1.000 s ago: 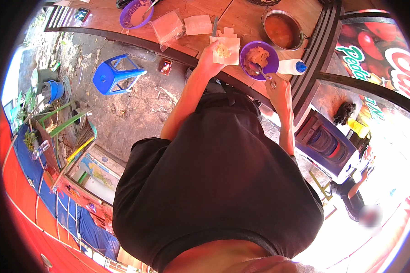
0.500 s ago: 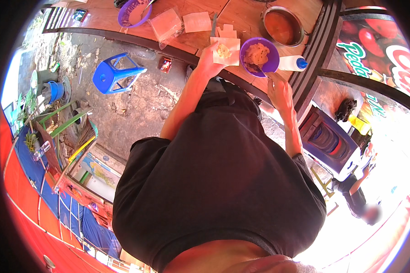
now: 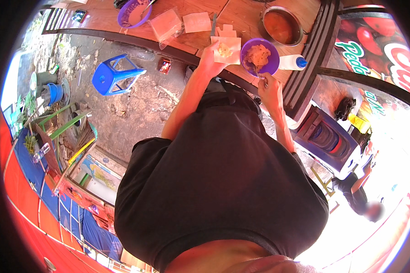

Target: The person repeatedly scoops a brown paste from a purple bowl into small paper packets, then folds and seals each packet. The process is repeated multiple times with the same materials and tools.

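Note:
On my left hand (image 3: 209,65) rests a pale square wrapper sheet (image 3: 235,45), gripped along its left side. A small heap of yellowish filling (image 3: 224,49) lies on the sheet. Just to its right is a purple bowl (image 3: 274,49) with chunky orange-yellow filling (image 3: 258,55) inside. My right hand (image 3: 271,90) pinches the handle of a spoon (image 3: 258,73), whose head reaches into the bowl at the near side. Other pale wrapper pieces (image 3: 226,31) lie on the wooden table just beyond the held sheet.
A metal pot (image 3: 299,36) of reddish-orange contents and a white bottle with blue cap (image 3: 290,63) stand right of the bowl. Another purple bowl (image 3: 122,18), a clear packet (image 3: 166,25) and a pale sheet (image 3: 197,22) lie leftward. A blue stool (image 3: 105,78) is on the floor.
My right hand has shifted left with the spoon, toward the bowl's near edge. The left hand and its filled sheet have barely moved.

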### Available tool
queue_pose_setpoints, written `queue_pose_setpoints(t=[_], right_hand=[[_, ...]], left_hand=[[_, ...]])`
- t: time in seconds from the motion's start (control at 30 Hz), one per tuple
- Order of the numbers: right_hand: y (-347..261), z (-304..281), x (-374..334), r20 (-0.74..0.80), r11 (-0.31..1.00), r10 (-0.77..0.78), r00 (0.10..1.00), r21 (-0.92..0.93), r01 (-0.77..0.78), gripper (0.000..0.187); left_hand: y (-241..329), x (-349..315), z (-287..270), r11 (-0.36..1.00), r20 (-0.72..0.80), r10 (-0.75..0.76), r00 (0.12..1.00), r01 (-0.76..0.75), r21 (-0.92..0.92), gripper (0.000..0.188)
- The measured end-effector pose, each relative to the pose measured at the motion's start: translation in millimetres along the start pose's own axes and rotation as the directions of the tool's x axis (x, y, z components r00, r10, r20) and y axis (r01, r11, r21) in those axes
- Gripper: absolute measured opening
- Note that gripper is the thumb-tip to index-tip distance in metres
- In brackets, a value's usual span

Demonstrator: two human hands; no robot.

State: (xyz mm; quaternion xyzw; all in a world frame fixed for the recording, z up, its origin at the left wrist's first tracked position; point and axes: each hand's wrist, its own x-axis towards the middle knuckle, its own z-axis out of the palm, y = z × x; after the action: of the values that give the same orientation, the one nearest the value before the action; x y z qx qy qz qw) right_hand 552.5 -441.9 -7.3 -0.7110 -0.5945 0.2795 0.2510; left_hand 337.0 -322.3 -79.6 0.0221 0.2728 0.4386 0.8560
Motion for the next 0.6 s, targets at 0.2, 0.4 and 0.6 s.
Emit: queue_pose_setpoints(t=[0.2, 0.4, 0.6], right_hand=[[3, -3, 1, 0.057, 0.916, 0.169, 0.984, 0.36, -0.178, 0.02], [-37, 16, 9, -0.135, 0.925, 0.018, 0.991, 0.379, 0.035, 0.02], [-58, 32, 26, -0.196, 0.918, -0.25, 0.948, 0.264, 0.297, 0.011]], left_hand=[[2, 2, -6, 0.998, 0.024, -0.011, 1.0, 0.013, -0.061, 0.05], [4, -2, 15, 0.998, -0.02, 0.05, 0.999, -0.049, 0.036, 0.048], [9, -8, 34, 0.995, 0.101, 0.087, 0.991, -0.082, -0.052, 0.048]])
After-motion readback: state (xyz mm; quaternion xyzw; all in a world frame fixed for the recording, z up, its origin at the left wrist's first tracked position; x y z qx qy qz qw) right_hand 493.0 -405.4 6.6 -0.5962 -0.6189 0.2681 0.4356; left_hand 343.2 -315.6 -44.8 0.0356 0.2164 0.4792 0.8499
